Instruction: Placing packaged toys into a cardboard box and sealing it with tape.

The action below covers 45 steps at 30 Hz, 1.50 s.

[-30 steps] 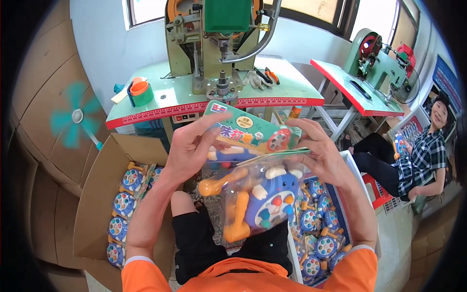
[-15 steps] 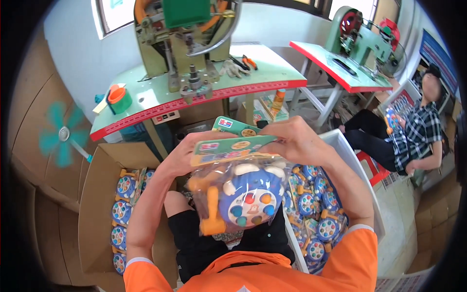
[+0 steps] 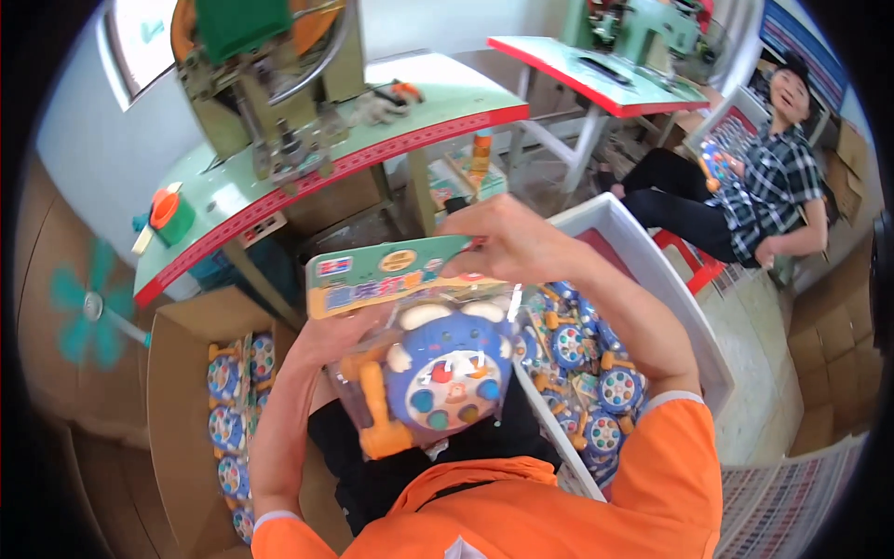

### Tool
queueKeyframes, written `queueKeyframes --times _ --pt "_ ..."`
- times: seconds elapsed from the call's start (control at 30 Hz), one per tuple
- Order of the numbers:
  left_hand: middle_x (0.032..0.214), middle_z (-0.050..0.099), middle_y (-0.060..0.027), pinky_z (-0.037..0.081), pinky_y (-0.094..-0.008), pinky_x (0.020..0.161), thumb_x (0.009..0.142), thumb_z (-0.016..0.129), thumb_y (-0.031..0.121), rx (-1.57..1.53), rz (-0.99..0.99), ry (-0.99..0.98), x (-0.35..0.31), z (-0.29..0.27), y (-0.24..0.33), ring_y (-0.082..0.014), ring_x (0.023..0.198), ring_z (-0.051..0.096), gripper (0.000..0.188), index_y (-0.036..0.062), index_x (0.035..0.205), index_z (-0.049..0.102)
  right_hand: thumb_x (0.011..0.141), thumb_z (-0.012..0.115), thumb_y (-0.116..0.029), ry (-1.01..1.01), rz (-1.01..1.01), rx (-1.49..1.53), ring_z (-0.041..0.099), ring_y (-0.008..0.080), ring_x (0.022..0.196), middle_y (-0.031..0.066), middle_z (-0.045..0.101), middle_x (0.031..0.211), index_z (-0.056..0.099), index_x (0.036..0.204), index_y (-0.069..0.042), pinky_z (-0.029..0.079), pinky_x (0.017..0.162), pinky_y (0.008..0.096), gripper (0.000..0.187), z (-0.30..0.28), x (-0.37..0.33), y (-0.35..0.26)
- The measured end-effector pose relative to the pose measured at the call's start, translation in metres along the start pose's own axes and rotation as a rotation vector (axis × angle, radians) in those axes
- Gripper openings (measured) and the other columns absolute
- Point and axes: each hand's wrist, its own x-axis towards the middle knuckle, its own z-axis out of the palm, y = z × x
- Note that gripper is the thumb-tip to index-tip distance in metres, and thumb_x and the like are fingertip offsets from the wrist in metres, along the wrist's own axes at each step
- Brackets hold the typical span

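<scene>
A blue animal-shaped toy (image 3: 456, 368) with coloured round knobs sits in a clear plastic bag, a yellow toy hammer (image 3: 377, 410) beside it. Across the bag's top runs a green and yellow header card (image 3: 396, 270). My right hand (image 3: 512, 244) is closed on the card's upper right edge, thumb and fingers pinching it. Behind the card's lower left side is my left hand (image 3: 346, 337), close against the bag, its fingers hidden. The bagged toy hangs above my lap.
On my left stands a cardboard box (image 3: 191, 466) with rows of bagged toys; on my right, a white bin (image 3: 694, 321) heaped with more. Ahead is a machine (image 3: 279, 102) on a red-edged table (image 3: 391, 140). A green fan (image 3: 93, 306) stands left. Another person (image 3: 778, 177) sits at right, holding a toy.
The bagged toy has shifted slightly left and its header card now faces me more fully. A second green card part behind it no longer shows. My left hand has dropped behind the card.
</scene>
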Motion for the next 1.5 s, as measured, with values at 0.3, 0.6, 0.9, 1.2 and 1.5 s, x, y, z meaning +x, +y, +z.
queueKeyframes --times 0.3,0.6,0.9,1.2,1.5 --pt "0.118 0.066 -0.0074 0.046 -0.0307 0.093 0.101 0.057 0.019 -0.018 0.277 0.111 0.001 0.001 -0.039 -0.0153 0.109 0.057 0.032 -0.0010 0.125 0.063 0.076 0.076 -0.011 0.031 -0.038 0.147 0.066 0.0328 0.071 0.0205 0.065 0.077 0.068 0.096 0.002 0.049 0.063 0.0390 0.025 0.010 -0.004 0.010" --pt "0.122 0.065 -0.0079 0.048 -0.0308 0.095 0.097 0.066 0.015 0.036 0.013 0.074 -0.001 0.013 -0.032 -0.0177 0.110 0.061 0.032 -0.0004 0.125 0.063 0.072 0.074 -0.014 0.027 -0.034 0.115 0.066 0.0360 0.071 0.0195 0.063 0.070 0.067 0.088 0.000 0.048 0.061 0.0426 0.023 0.008 -0.011 0.004" --pt "0.119 0.060 -0.0058 0.051 -0.0294 0.086 0.091 0.071 0.010 -0.037 0.093 0.149 0.001 0.006 -0.035 -0.0226 0.110 0.059 0.041 0.0027 0.130 0.060 0.075 0.076 -0.014 0.268 -0.150 -0.049 0.063 0.0304 0.070 0.0121 0.064 0.077 0.068 0.090 -0.002 0.049 0.060 0.0383 0.021 0.010 -0.016 0.016" --pt "0.122 0.044 -0.0037 0.052 -0.0352 0.085 0.083 0.078 0.012 -0.340 0.022 0.356 -0.024 0.009 -0.010 -0.0218 0.124 0.048 0.053 0.0037 0.132 0.058 0.078 0.072 -0.014 0.259 -0.300 -0.222 0.064 0.0324 0.081 0.0097 0.062 0.084 0.058 0.098 -0.005 0.051 0.066 0.0425 0.026 0.018 -0.011 -0.020" --pt "0.099 0.072 -0.0094 0.057 -0.0270 0.075 0.100 0.060 0.017 -0.552 0.389 0.322 -0.036 -0.009 0.004 -0.0133 0.087 0.070 0.025 -0.0041 0.112 0.066 0.081 0.075 -0.003 0.252 0.005 0.012 0.072 0.0314 0.087 0.0160 0.071 0.104 0.062 0.113 0.000 0.054 0.073 0.0355 0.035 0.042 -0.018 0.017"
